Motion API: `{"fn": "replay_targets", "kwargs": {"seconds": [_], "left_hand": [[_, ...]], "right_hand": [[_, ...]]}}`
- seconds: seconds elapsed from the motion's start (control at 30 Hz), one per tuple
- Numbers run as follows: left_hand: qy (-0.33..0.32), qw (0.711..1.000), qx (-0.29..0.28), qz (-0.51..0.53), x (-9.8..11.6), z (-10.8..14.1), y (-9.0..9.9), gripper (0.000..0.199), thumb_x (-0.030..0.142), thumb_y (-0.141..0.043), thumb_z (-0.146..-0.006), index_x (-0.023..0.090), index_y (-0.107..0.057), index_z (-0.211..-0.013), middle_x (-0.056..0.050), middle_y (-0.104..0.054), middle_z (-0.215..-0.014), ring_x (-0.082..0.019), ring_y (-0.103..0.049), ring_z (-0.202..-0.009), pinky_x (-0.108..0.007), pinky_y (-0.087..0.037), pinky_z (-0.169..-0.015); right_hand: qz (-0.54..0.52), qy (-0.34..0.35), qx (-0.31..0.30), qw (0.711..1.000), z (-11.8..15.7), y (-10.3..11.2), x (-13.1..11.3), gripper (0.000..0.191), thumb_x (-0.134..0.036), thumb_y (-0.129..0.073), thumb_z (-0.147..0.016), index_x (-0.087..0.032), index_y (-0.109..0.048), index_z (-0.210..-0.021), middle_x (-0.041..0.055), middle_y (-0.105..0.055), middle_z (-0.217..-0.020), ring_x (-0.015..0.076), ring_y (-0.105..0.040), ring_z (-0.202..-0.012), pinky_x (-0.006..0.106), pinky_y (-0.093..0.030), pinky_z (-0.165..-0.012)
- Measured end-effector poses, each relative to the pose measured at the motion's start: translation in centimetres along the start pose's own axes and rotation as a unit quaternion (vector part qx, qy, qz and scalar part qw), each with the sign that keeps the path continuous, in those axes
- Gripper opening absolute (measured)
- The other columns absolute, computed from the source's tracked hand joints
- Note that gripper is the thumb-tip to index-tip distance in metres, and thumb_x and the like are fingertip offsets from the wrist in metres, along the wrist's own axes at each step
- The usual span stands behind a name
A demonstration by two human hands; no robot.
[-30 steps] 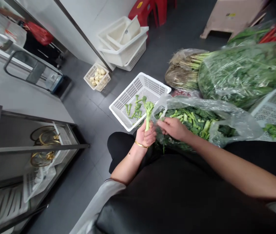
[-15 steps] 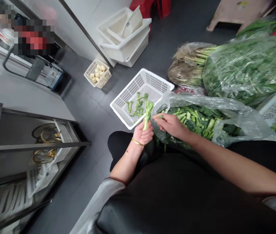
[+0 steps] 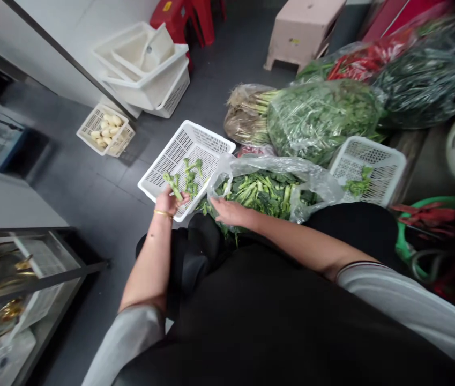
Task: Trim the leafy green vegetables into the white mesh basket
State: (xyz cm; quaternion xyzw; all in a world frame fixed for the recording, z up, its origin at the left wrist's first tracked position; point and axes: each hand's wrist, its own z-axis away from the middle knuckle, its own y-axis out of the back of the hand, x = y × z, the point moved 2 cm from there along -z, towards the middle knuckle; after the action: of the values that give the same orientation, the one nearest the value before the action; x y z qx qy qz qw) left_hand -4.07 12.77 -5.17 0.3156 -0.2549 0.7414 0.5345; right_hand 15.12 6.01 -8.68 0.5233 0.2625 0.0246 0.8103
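Observation:
My left hand (image 3: 171, 200) is over the near left rim of a white perforated basket (image 3: 157, 170), holding a pale green broccoli-like stem (image 3: 172, 185) between thumb and fingers, its head pointing up and left. Several shorter stems (image 3: 190, 179) with green heads lie on the basket's bottom. My right hand (image 3: 230, 212) is at the left mouth of a clear plastic bag (image 3: 323, 185), fingers stretched out and nothing visible in them. Leafy green stalks (image 3: 265, 192) fill this bag, and some leaves hang over its near edge.
A small basket of pale round vegetables (image 3: 107, 130) and stacked white tubs (image 3: 147, 75) stand at the far left. Bagged greens (image 3: 319, 115) lie beyond the bag. A second white basket (image 3: 372, 161) holds some leaves. A steel rack (image 3: 70, 273) is at left.
My left hand has carried the stem left, to over the basket. My right hand has moved away from the stem and its fingers have straightened. The camera view has swung right.

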Motion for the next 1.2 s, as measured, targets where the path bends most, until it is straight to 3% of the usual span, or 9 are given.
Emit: {"fn": "replay_targets", "kwargs": {"seconds": [0.13,0.23,0.33,0.53,0.67,0.73,0.83,1.03,1.2], "left_hand": [[-0.048,0.987,0.087,-0.126,2.6,-2.2,1.4,0.027,0.031,-0.053,-0.082,0.014,-0.053,-0.103,-0.009,-0.059,-0.083,-0.02,-0.064,-0.073,-0.033,-0.054,-0.06],[-0.077,0.992,-0.027,-0.091,1.6,-1.1,0.3,0.026,0.031,-0.056,-0.079,0.013,-0.056,-0.098,-0.009,-0.062,-0.078,-0.021,-0.066,-0.073,-0.033,-0.055,-0.061],[-0.061,0.987,-0.139,-0.059,-0.6,1.5,-1.4,0.027,0.033,-0.059,-0.077,0.011,-0.058,-0.093,-0.01,-0.066,-0.075,-0.019,-0.067,-0.069,-0.031,-0.055,-0.061],[0.045,0.961,-0.265,-0.071,-7.1,6.1,-5.2,0.033,0.04,-0.06,-0.078,0.009,-0.062,-0.09,-0.013,-0.069,-0.076,-0.022,-0.068,-0.064,-0.03,-0.053,-0.055],[0.184,0.926,-0.324,-0.06,-11.2,8.2,-7.7,0.046,0.054,-0.054,-0.079,0.009,-0.062,-0.083,-0.015,-0.068,-0.073,-0.025,-0.068,-0.064,-0.035,-0.053,-0.055],[0.163,0.938,-0.307,0.004,-11.7,8.6,-8.2,0.039,0.049,-0.06,-0.077,0.009,-0.06,-0.078,-0.011,-0.066,-0.067,-0.019,-0.065,-0.058,-0.03,-0.051,-0.055],[0.059,0.957,-0.276,0.068,-11.0,9.1,-7.2,0.03,0.032,-0.073,-0.068,0.01,-0.06,-0.083,-0.003,-0.061,-0.058,-0.011,-0.057,-0.047,-0.021,-0.046,-0.049],[0.039,0.909,-0.415,-0.002,-10.3,11.0,-5.1,0.048,0.056,-0.063,-0.072,0.013,-0.054,-0.092,-0.003,-0.06,-0.054,-0.018,-0.058,-0.041,-0.024,-0.042,-0.036],[0.004,0.954,-0.299,-0.024,-10.5,9.7,-5.1,0.054,0.065,-0.047,-0.079,0.012,-0.056,-0.085,-0.002,-0.056,-0.048,-0.011,-0.046,-0.03,-0.019,-0.032,-0.03]], "right_hand": [[0.062,-0.138,-0.089,0.985,1.3,-0.7,10.5,0.029,-0.019,-0.048,-0.085,-0.006,-0.064,-0.107,0.0199,-0.063,-0.107,0.0232,-0.059,-0.096,0.031,-0.042,-0.081],[0.113,-0.209,-0.108,0.965,4.5,-1.1,16.8,0.032,-0.012,-0.044,-0.083,-0.007,-0.066,-0.106,0.0248,-0.06,-0.112,0.0313,-0.056,-0.104,0.045,-0.039,-0.085],[0.144,-0.201,-0.125,0.961,6.4,-1.2,19.0,0.03,-0.009,-0.045,-0.08,-0.012,-0.069,-0.098,0.0225,-0.063,-0.108,0.0319,-0.054,-0.105,0.049,-0.036,-0.087],[0.16,-0.053,-0.097,0.981,7.3,3.1,13.7,0.016,-0.019,-0.056,-0.078,-0.014,-0.069,-0.086,0.0149,-0.068,-0.094,0.0256,-0.058,-0.095,0.034,-0.038,-0.082],[0.152,0.013,0.055,0.987,9.9,4.9,5.3,0.03,-0.031,-0.044,-0.089,-0.011,-0.066,-0.094,0.0169,-0.066,-0.089,0.0265,-0.058,-0.087,0.036,-0.04,-0.077],[0.103,0.095,0.14,0.98,11.3,4.2,1.3,0.028,-0.027,-0.042,-0.089,-0.013,-0.066,-0.097,0.015,-0.065,-0.086,0.0251,-0.058,-0.085,0.037,-0.04,-0.077],[-0.065,0.244,0.145,0.957,11.9,2.7,-1.3,0.025,-0.033,-0.046,-0.088,-0.018,-0.066,-0.087,0.0108,-0.066,-0.087,0.0221,-0.058,-0.087,0.035,-0.043,-0.079],[-0.366,0.022,0.019,0.93,6.4,4.3,2.5,0.046,-0.057,-0.045,-0.084,-0.016,-0.059,-0.067,-0.0004,-0.059,-0.053,0.0115,-0.051,-0.047,0.023,-0.039,-0.048],[-0.309,-0.052,0.085,0.946,4.5,3.8,0.9,0.051,-0.054,-0.042,-0.086,-0.016,-0.057,-0.055,0.0057,-0.063,-0.054,0.0143,-0.056,-0.05,0.025,-0.04,-0.051]]}}
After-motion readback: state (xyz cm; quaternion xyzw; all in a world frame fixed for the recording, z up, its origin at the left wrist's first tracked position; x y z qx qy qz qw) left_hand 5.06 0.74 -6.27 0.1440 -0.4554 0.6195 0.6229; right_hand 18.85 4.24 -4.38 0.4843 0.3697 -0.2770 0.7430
